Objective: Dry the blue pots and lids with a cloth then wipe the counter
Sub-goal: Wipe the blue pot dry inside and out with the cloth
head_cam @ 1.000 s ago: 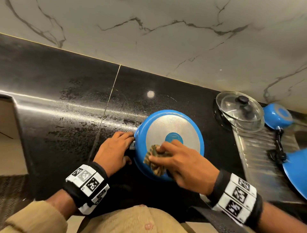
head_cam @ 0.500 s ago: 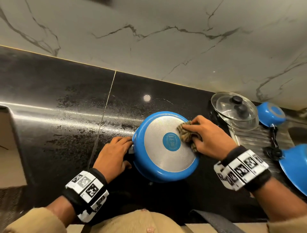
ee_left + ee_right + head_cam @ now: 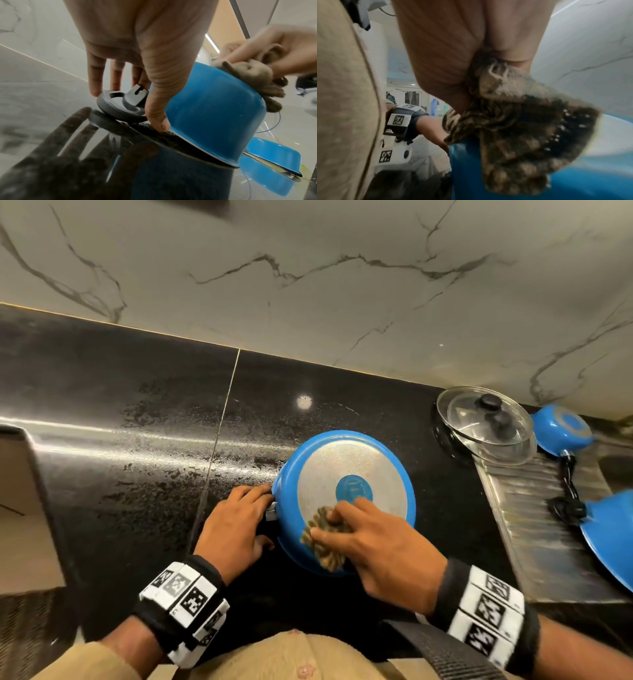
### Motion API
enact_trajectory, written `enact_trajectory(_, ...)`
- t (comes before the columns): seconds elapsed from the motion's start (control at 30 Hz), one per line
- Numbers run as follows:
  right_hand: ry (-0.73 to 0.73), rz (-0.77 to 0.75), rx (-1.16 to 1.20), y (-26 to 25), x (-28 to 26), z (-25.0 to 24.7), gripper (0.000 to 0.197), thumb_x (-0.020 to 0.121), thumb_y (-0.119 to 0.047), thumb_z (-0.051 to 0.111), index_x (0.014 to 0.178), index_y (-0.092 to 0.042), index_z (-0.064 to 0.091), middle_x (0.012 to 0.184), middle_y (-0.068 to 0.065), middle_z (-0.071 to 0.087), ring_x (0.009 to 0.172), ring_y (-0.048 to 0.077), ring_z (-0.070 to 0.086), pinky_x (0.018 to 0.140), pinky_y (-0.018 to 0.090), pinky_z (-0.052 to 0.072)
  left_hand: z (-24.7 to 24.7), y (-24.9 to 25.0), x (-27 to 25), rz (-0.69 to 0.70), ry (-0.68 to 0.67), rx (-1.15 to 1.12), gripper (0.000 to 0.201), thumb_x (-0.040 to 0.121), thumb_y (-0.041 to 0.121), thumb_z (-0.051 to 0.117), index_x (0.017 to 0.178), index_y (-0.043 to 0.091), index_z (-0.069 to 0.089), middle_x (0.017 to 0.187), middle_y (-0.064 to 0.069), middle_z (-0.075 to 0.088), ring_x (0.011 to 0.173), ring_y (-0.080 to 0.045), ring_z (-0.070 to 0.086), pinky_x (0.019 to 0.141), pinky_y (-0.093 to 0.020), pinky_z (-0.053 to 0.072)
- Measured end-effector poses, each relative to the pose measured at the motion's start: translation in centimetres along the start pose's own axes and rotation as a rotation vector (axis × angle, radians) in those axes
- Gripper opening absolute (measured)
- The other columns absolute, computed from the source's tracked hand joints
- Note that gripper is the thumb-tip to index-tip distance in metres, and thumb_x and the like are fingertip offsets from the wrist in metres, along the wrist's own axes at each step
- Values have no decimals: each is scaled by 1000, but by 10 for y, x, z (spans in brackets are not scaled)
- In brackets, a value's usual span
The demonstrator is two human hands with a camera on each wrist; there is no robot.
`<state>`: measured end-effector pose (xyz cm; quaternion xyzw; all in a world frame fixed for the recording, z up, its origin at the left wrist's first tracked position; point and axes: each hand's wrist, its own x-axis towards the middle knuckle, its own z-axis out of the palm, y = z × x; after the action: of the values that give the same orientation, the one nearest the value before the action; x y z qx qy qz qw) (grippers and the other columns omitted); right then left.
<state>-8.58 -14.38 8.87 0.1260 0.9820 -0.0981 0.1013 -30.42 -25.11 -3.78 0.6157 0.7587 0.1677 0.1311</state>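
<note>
The upturned blue pot (image 3: 346, 501) is the landmark: it sits mouth-down on the black desk (image 3: 137, 440), its silver base with a blue centre disc facing up. Nearest the person, at the pot's near edge, the right hand (image 3: 380, 549) has its grip closed around a bunched brown patterned cloth (image 3: 323, 537), pressing it onto the base and over the near rim; in the right wrist view the cloth (image 3: 513, 128) hangs from the curled fingers over the blue wall. At the pot's left side, the left hand (image 3: 233, 529) steadies the black side handle (image 3: 120, 106): fingertips rest on the handle's top and the thumb (image 3: 157, 111) presses down beside the pot's wall, fingers fairly straight, the grip open rather than wrapped. The desk left of the pot carries streaks and droplets of water. Right of the pot lies a ribbed steel draining board (image 3: 534, 518) with part of another blue pan (image 3: 613, 542) on it. Beyond the pot to the right, a glass lid (image 3: 486, 424) with a black knob rests on the desk, and past it a small blue saucepan (image 3: 561, 429) lies upside down. Behind all stands a marble-patterned wall (image 3: 308, 285).
</note>
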Motion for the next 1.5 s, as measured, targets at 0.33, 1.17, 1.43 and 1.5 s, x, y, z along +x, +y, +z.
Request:
enact_trajectory(0.33, 101, 369, -14, 65, -53, -6, 56, 76, -29, 38, 125, -38, 62, 109, -4, 56, 92, 22, 58, 66, 39, 58, -3, -3, 2, 4, -35, -11, 79, 51, 28, 93, 123, 13, 66, 131, 1, 64, 118, -28, 60, 93, -44, 57)
enact_trajectory(1.17, 204, 301, 138, 44, -45, 17, 56, 80, -33, 39, 134, -40, 55, 124, -6, 51, 104, 19, 54, 79, 37, 57, -2, -13, -2, 42, 21, 22, 75, 62, 37, 90, 128, 15, 64, 137, 2, 61, 125, -24, 56, 103, -40, 50)
enact_trajectory(1.43, 292, 301, 130, 39, -45, 22, 56, 76, -16, 63, 129, -33, 57, 117, 0, 56, 94, 21, 55, 69, 36, 58, 4, -14, 0, 50, 24, 4, 76, 58, 30, 94, 126, 10, 66, 131, -5, 64, 120, -16, 47, 103, -27, 37)
enact_trajectory(1.5, 278, 250, 121, 35, -40, 20, 59, 74, -14, 63, 129, -33, 56, 115, 1, 57, 91, 22, 55, 67, 37, 58, 4, -11, 1, 11, 15, -16, 74, 63, 29, 92, 129, 10, 64, 135, -4, 62, 124, -19, 49, 105, -26, 35)
